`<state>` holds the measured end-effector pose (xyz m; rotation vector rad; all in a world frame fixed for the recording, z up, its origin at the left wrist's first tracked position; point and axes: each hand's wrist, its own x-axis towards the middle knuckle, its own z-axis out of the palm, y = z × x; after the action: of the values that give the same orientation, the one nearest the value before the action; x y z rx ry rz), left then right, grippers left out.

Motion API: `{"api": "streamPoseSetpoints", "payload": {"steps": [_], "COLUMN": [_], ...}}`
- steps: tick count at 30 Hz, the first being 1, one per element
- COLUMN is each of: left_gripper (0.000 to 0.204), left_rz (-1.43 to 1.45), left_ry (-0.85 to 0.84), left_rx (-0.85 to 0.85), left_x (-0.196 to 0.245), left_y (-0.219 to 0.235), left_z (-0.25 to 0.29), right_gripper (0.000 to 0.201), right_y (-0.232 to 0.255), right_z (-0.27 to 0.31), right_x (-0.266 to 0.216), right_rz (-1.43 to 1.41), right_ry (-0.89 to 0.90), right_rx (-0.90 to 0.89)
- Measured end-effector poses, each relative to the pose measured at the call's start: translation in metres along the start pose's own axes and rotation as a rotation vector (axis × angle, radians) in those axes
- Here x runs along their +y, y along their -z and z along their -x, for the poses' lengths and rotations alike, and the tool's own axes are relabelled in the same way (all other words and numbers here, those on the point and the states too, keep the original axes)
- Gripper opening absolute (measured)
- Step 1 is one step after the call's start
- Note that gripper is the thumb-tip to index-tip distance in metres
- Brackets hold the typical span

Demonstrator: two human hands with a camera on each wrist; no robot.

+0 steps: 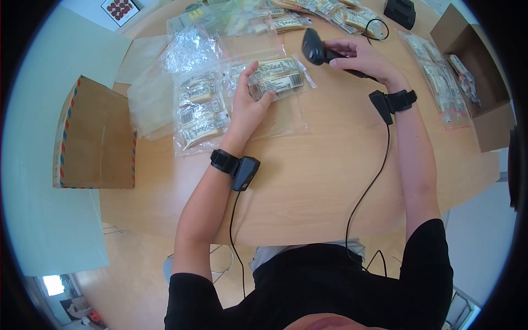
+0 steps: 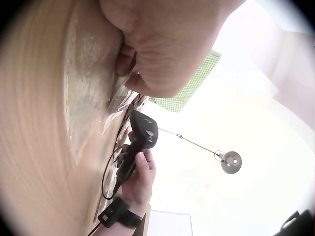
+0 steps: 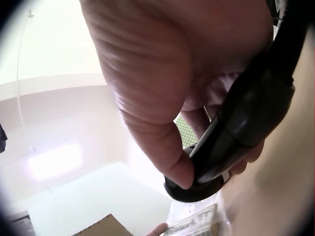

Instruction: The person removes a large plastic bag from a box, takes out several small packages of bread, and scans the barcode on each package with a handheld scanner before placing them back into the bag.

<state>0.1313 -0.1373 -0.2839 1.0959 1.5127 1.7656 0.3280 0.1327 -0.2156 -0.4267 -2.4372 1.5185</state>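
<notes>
My right hand (image 1: 366, 58) grips a black handheld barcode scanner (image 1: 314, 47) by its handle, the head angled left above the table. In the right wrist view the thumb presses along the scanner (image 3: 246, 113). Left of it, my left hand (image 1: 248, 107) holds a clear plastic bag (image 1: 294, 118) of small packets, its thumb by the printed barcode labels (image 1: 281, 82). The left wrist view shows curled fingertips at the bag's packets; part of the bag hides behind the hand. Beside that hand lies another clear bag with a column of labelled packets (image 1: 201, 107).
A cardboard box (image 1: 98, 135) with a striped edge stands at left. Crumpled clear plastic (image 1: 191, 49) and more packet bags (image 1: 330, 11) lie at the back. On the right are bagged packets (image 1: 440, 77), an open carton (image 1: 492, 118) and a black device (image 1: 400, 13). Wrist-camera cables hang over the front edge.
</notes>
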Motion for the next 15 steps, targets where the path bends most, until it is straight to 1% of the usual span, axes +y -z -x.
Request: {"api": "streamPoseSetpoints", "payload": {"steps": [1,5,8,11,14,15], "left_gripper": [0.078,0.078,0.078,0.077,0.077,0.077], "left_rz": [-0.009,-0.045,-0.052,-0.035,-0.028,-0.029], "left_ry": [0.002,-0.012,-0.018,-0.001,-0.007,-0.014], "left_rx": [0.001,0.008,0.010,0.004,0.004,0.004], "left_x": [0.000,-0.002,-0.002,0.000,-0.002,-0.004], "left_y": [0.000,0.001,0.001,0.001,0.001,0.001], "left_z": [0.000,-0.001,-0.001,0.000,0.000,-0.001], "right_gripper": [0.064,0.066,0.066,0.068,0.072,0.074], "right_y": [-0.003,-0.015,-0.019,-0.018,-0.016,-0.014], "right_z": [0.003,0.008,0.009,0.008,0.001,-0.002], "right_x": [-0.011,-0.024,-0.030,-0.027,-0.010,-0.003], "right_rz": [-0.031,-0.087,-0.103,-0.068,-0.105,-0.024], "right_ry": [-0.023,0.048,0.042,0.065,0.097,0.070], "right_rx": [-0.075,-0.195,-0.271,-0.229,-0.112,-0.044]}}
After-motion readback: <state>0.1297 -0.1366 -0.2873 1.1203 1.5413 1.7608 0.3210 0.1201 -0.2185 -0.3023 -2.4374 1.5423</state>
